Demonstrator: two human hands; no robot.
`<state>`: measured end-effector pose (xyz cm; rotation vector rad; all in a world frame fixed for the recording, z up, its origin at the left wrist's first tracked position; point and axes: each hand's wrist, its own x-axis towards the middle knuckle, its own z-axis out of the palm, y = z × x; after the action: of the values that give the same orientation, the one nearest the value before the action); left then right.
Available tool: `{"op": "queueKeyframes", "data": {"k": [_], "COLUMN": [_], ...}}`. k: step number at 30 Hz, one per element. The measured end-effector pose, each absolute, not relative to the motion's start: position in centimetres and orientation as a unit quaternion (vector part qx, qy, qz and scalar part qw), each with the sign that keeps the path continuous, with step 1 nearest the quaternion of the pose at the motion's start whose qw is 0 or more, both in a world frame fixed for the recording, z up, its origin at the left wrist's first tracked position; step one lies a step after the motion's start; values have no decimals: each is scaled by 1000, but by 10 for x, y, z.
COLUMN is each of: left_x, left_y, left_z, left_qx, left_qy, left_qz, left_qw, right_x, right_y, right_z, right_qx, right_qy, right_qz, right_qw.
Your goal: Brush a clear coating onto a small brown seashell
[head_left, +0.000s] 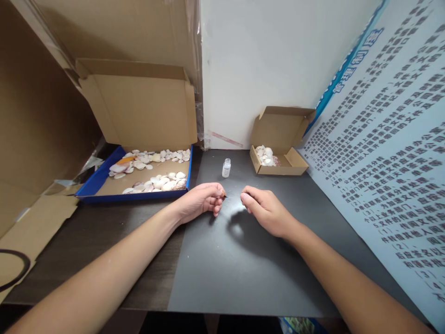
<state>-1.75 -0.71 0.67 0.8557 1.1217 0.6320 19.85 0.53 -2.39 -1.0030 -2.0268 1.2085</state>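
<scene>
My left hand [205, 200] is closed in a pinch above the dark grey mat [212, 273]. A small reddish-brown piece with a dark tip [223, 193] sticks out between its thumb and forefinger; its kind is too small to tell. Facing it across a short gap, my right hand [262, 207] has thumb and forefinger pressed together. Whatever those fingers hold, if anything, is hidden. Just beyond both hands, a small clear bottle with whitish contents [226, 168] stands upright and uncapped on the mat, touched by neither.
At the left lies a blue-sided cardboard box [135, 198], lid raised, holding many pale seashells [167, 182]. A smaller cardboard box [281, 170] with white shells [266, 155] stands back right. A white wall [257, 55] rises behind, and a printed board [392, 139] leans along the right.
</scene>
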Motion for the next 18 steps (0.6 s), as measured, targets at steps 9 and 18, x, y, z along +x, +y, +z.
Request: {"op": "queueKeyframes", "data": {"k": [9, 18], "left_x": [-16, -15], "left_y": [-7, -7], "left_z": [7, 9], "left_qx": [362, 332], "left_qy": [510, 508], "left_qz": [298, 319], "left_qw": [721, 728], "right_x": [198, 197], "right_y": [3, 0], "right_z": [-26, -25], "right_qx": [-368, -353], "right_qy": [-739, -738], "right_qz": [477, 488], "right_qw": [301, 303]}}
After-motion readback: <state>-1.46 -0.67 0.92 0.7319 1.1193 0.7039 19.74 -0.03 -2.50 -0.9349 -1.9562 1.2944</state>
